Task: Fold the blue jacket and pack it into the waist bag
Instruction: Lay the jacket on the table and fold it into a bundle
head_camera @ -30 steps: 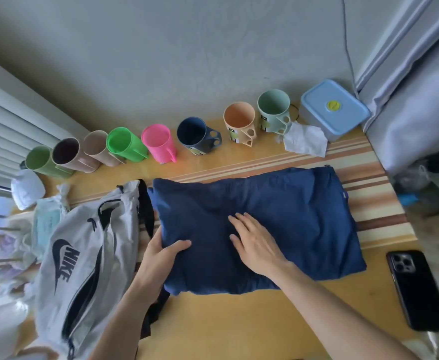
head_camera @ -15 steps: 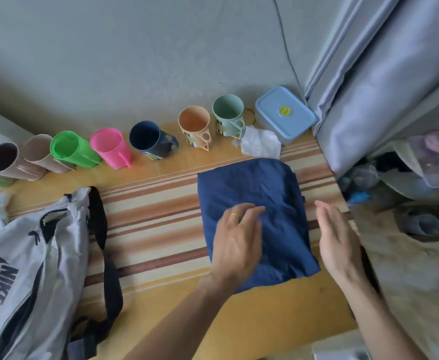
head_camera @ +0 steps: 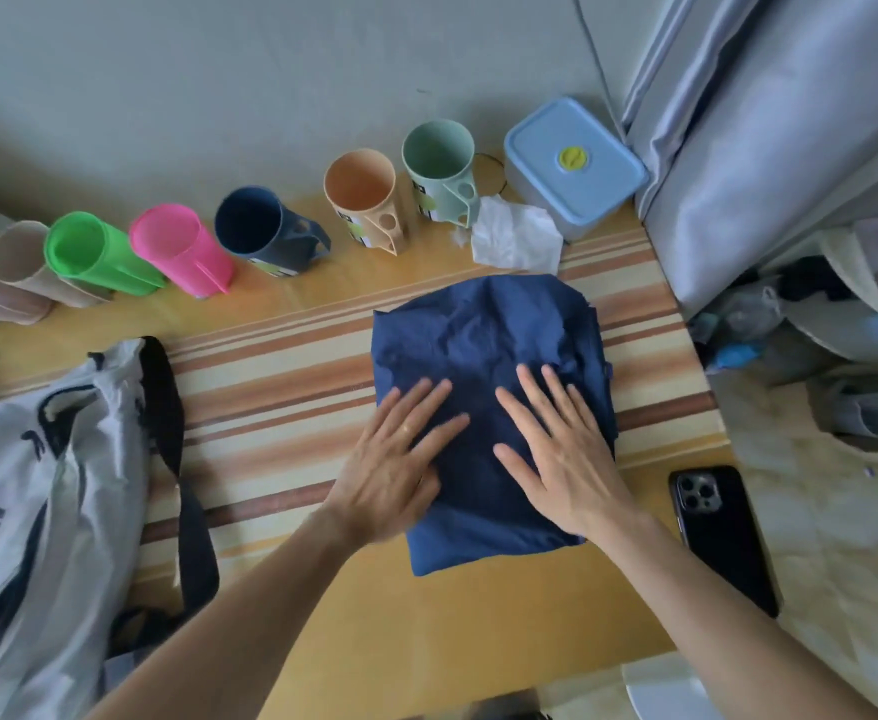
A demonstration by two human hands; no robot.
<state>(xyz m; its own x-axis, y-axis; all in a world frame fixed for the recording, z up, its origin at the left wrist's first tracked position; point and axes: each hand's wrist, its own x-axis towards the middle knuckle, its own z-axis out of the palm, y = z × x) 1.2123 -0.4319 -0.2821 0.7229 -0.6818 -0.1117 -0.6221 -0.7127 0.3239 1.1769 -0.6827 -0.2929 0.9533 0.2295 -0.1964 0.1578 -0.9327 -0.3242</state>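
Observation:
The blue jacket (head_camera: 483, 345) lies folded into a compact rectangle on the striped mat (head_camera: 270, 402), right of centre. My left hand (head_camera: 400, 459) rests flat on its near left part, fingers spread. My right hand (head_camera: 561, 449) presses flat on its near right part, fingers apart too. Neither hand grips the cloth. The grey waist bag (head_camera: 26, 501) with a dark strap (head_camera: 187, 511) lies at the left edge of the table, apart from the jacket.
A row of plastic cups (head_camera: 270, 236) lines the wall at the back. A blue lidded box (head_camera: 572, 168) and a crumpled tissue (head_camera: 515, 241) sit behind the jacket. A black phone (head_camera: 717, 532) lies near the table's right edge. A curtain (head_camera: 769, 122) hangs at right.
The jacket was folded over from the left into a narrower rectangle. My right hand came down from beside it onto the cloth, and both hands now lie flat on it.

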